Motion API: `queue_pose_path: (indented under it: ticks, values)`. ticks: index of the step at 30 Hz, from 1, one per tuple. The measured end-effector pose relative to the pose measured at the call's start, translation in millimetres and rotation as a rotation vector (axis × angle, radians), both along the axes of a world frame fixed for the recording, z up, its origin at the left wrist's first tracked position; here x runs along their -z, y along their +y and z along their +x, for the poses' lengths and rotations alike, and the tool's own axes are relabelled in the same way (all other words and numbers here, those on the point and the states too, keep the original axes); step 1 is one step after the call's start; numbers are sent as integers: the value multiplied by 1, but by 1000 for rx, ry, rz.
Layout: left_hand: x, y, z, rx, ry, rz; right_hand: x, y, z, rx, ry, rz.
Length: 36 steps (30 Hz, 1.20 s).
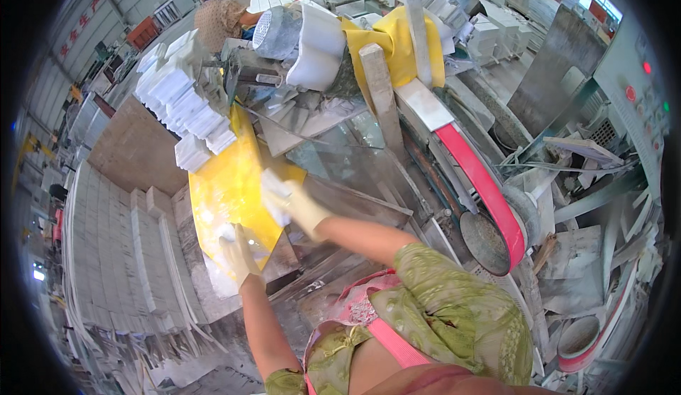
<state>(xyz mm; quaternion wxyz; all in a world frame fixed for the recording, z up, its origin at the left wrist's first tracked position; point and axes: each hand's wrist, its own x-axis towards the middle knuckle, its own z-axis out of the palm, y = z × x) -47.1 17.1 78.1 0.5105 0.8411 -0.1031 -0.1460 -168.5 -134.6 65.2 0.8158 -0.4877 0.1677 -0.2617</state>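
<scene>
A yellow sheet (234, 171), wet and shiny, drapes over a work surface to my left. My left hand (241, 254), in a pale glove, lies on its near part with fingers stretched out, beside a whitish patch I cannot make out. Farther right, my right hand (303, 205), gloved alike and smeared by motion, closes on a white stone piece (277, 212) at the sheet's right edge. The fingers partly hide this piece. A stack of white stone strips (181, 104) rests at the sheet's far end.
Rows of stacked pale strips (106, 232) stand at left. A belt machine with a pink belt (489, 196) runs on my right, near a control panel (631, 83). Another yellow cloth (397, 40) hangs ahead by a white curved slab (316, 47). Another person (216, 23) works at the back.
</scene>
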Motion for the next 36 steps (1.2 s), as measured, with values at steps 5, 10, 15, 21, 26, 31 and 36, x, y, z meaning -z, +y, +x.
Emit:
queue_pose_path:
  ticks: [5,10,15,21,26,31,36]
  values:
    - [-16,3,-4,40,101,-24,15,61,68,35,413,-572]
    - [2,14,25,122,174,-210,12,63,48,-288,171,-474]
    - [4,7,31,134,64,-35,2,51,22,-506,-131,-218]
    - [-14,-7,-6,-18,24,75,12,-6,-6,-363,264,-807]
    - [-22,-9,-21,-33,29,-11,45,-109,-113,-38,473,-1145]
    - [-5,-3,-11,14,11,-54,73,-180,-254,38,789,-1617]
    - [15,-3,48,137,-57,124,86,-196,-332,-212,952,-2007]
